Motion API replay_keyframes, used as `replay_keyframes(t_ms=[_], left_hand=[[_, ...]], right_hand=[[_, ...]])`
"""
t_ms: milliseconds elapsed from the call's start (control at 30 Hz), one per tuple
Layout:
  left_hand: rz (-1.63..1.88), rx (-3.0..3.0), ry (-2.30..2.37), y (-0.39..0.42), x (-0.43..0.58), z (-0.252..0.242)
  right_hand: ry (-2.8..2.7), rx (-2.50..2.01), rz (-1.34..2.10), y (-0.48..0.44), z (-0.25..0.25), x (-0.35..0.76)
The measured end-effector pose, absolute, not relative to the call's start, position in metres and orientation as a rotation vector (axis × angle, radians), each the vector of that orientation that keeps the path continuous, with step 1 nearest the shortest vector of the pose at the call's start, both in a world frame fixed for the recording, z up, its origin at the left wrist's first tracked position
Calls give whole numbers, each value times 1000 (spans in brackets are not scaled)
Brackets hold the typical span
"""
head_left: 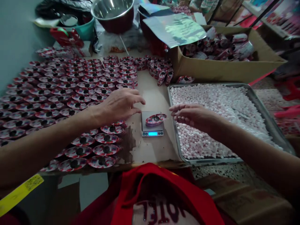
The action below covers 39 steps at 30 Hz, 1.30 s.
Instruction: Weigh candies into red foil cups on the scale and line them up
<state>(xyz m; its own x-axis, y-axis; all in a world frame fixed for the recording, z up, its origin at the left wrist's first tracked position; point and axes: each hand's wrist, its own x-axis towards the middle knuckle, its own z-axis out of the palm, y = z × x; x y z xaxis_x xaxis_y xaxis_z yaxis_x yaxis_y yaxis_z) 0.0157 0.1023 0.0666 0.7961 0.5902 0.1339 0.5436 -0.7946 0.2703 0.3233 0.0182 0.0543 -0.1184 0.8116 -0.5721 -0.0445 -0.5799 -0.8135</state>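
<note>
A small digital scale (pixel 152 131) with a lit blue display sits on the table between my hands. On its plate stands an oval tin (pixel 156 119) with a red and white floral print and a dark round opening on top. My left hand (pixel 122 104) hovers just left of the scale, fingers apart and curved, with nothing in them. Over the near left edge of a metal tray (pixel 180 153) is my right hand (pixel 191 115), fingers stretched toward the scale, holding nothing that I can see. White candy-like pieces (pixel 211 147) fill the tray.
Rows of matching tins (pixel 77 97) cover the table's left side. A cardboard box (pixel 225 68) of printed packs stands behind the tray, with a shiny sheet (pixel 175 29) over its corner. Farther back are a steel bowl (pixel 112 15) and a teal basin (pixel 85 32).
</note>
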Motion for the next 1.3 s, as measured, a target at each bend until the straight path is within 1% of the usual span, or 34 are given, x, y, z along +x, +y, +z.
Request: replay_keyframes(t_ms=[67, 133, 267, 367, 533, 600, 667, 767, 833, 867, 900, 933, 1033, 1100, 1200, 1300], left_hand=[[327, 2672, 952, 90, 13, 60], [297, 2594, 1005, 82, 14, 54], [125, 2441, 1067, 74, 23, 44], [64, 2367, 1085, 72, 31, 36], [119, 2329, 1062, 62, 44, 11], [211, 2311, 1051, 57, 53, -3], [341, 2228, 1068, 55, 62, -16], [551, 2115, 1043, 63, 74, -21], [692, 2242, 981, 76, 81, -13], [763, 2371, 932, 83, 86, -5], [830, 2520, 875, 90, 91, 5], [874, 2670, 803, 96, 97, 16], [874, 2987, 530, 106, 120, 44], [807, 3080, 363, 107, 136, 53], [799, 3141, 298, 109, 153, 46], [937, 3045, 575, 112, 156, 28]], right_hand=[[-803, -1516, 1795, 21, 56, 324], [-854, -1511, 1844, 22, 60, 325], [-1082, -1504, 1835, 18, 64, 327], [-1121, -1527, 1801, 17, 59, 326], [-901, -1532, 1847, 28, 55, 316], [-950, -1504, 1856, 35, 59, 319], [-1168, -1503, 1712, 41, 65, 330], [-1591, -1609, 1193, 43, 71, 353], [-1654, -1655, 885, 36, 71, 365], [-1578, -1650, 831, 32, 69, 367], [-1436, -1621, 855, 27, 66, 366], [-1250, -1570, 948, 22, 62, 362], [-630, -1320, 1409, 16, 51, 341], [-345, -1128, 1575, 19, 45, 327], [-51, -962, 1547, 27, 41, 315], [134, -936, 1553, 32, 38, 313]])
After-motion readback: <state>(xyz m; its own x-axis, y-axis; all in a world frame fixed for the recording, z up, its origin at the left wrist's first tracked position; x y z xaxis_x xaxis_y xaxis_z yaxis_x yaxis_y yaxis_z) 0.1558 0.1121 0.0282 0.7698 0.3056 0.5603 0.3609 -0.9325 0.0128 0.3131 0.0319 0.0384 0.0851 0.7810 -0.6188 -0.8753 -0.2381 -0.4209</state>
